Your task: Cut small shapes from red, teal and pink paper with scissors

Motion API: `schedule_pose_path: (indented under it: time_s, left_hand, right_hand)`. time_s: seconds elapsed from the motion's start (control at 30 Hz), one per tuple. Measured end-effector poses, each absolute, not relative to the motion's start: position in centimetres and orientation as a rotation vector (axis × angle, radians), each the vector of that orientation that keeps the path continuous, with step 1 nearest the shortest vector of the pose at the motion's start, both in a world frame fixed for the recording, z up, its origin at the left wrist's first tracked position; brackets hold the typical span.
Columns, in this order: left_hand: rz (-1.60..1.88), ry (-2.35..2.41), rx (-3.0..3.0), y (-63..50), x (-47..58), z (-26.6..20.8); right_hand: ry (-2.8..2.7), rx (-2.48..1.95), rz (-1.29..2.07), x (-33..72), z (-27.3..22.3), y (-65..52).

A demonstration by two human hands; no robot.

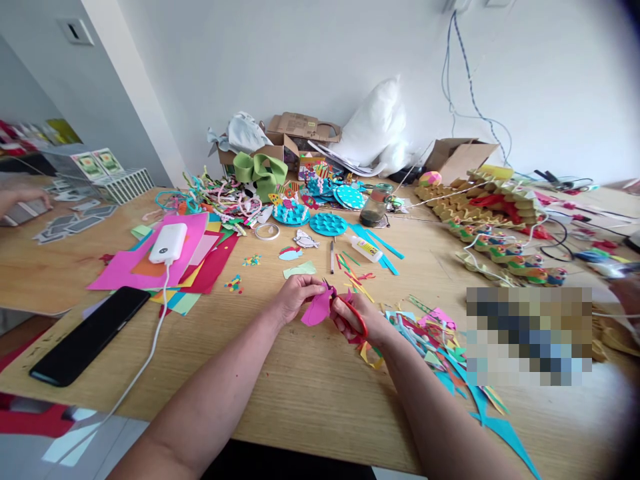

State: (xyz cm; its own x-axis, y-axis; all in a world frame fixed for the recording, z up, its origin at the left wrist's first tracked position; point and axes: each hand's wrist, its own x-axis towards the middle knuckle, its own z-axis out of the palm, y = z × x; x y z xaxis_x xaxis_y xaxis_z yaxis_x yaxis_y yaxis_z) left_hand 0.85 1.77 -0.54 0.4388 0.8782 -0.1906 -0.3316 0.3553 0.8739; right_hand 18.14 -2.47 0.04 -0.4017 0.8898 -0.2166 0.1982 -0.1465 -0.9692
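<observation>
A piece of magenta paper point(316, 309) is pinched in my left hand point(299, 293), above the wooden table. My right hand point(354, 316) grips a pair of red-handled scissors point(361, 324), whose dark blades meet the paper's upper edge near my left fingertips. Just beyond my hands lie a pale green paper strip point(300, 269), a pen point(332, 257) and a white glue bottle point(367, 249). Two small paper fish are near them, one white point(306, 239) and one blue and red point(291, 253). Colourful paper scraps point(425, 333) spread beside my right forearm.
At left, a white power bank point(169, 243) sits on coloured paper sheets point(115, 270), its cable running past a black phone point(90, 335). Blue scalloped discs point(328, 224), a glass jar point(376, 205) and cardboard boxes point(460, 157) stand farther back. Another person's hand point(25, 197) is at far left.
</observation>
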Motion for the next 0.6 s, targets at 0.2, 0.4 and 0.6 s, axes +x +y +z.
schedule_pose_path:
  time_s: [0.2,0.4,0.6]
  left_hand:
    - [0.851,0.765,0.873,1.9,0.6,-0.5]
    - [0.819,0.743,0.842,2.0,0.5,-0.5]
    - [0.825,0.734,0.857,2.0,0.5,-0.6]
  right_hand:
    - [-1.588,-1.294,1.597,18.2,0.5,-2.5]
    - [-1.557,-1.330,1.606,18.0,1.1,-2.6]
    - [-1.583,-1.322,1.608,18.1,0.8,-2.6]
